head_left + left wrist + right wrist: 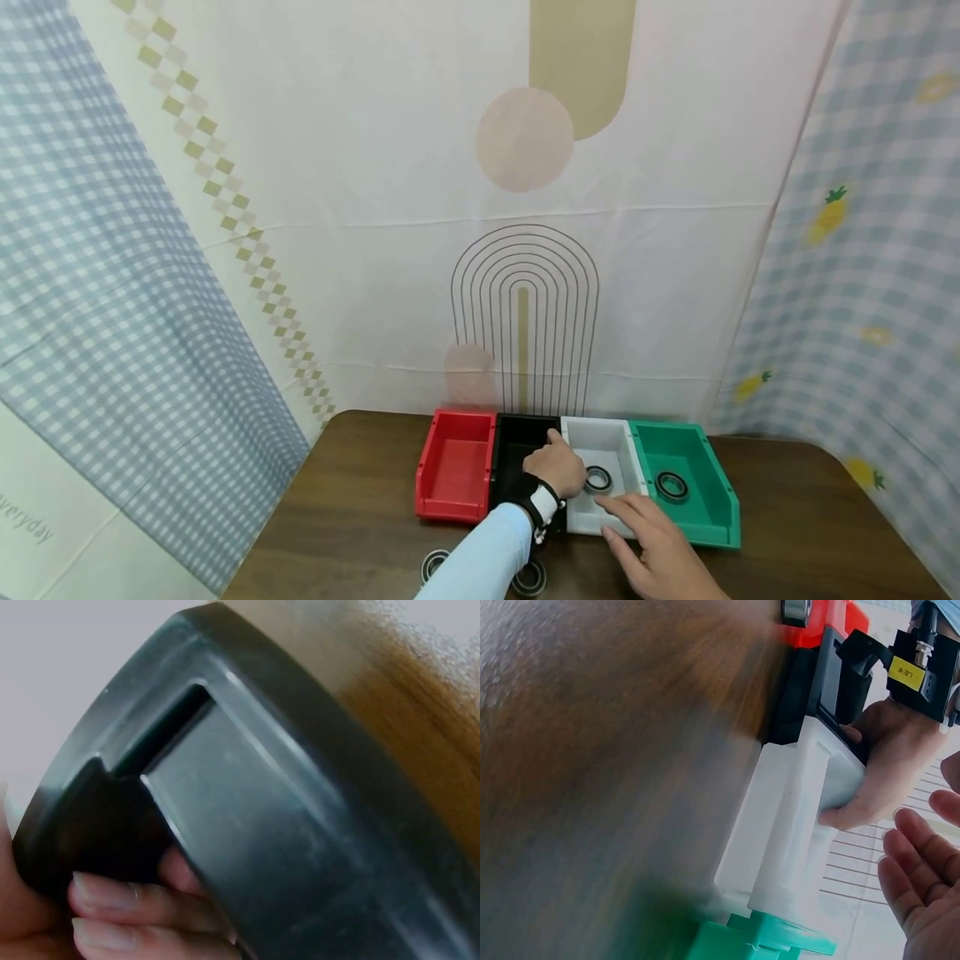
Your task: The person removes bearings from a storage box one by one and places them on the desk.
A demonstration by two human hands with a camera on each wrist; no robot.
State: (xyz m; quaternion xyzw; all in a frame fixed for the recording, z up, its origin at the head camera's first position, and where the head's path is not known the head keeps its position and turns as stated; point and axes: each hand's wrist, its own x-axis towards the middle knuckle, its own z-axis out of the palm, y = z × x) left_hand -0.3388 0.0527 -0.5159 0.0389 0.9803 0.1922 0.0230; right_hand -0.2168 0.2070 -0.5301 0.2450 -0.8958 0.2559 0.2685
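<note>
The black bin [521, 437] stands on the tabletop [360, 492], just at nine o'clock of the white bin [600, 435]. The left hand [558, 467] reaches in at their shared side, fingers curled in the left wrist view; whether they grip anything there I cannot tell. A metal ring [597, 481] lies flat in the white bin, just at three o'clock of that hand. The right hand [656, 546], fingers spread and holding nothing, reaches over the white bin from five o'clock. If the left hand hooks the wall and pulls, the bins could shift out of line; a careless right fingertip could knock the ring.

Farther out, the green bin [716, 500] at three o'clock holds another ring [672, 487]; the red bin [459, 467] stands beyond the black at nine. Toward seven and eight o'clock, the sleeve [491, 554] might brush two loose rings [529, 577] if the forearm drops.
</note>
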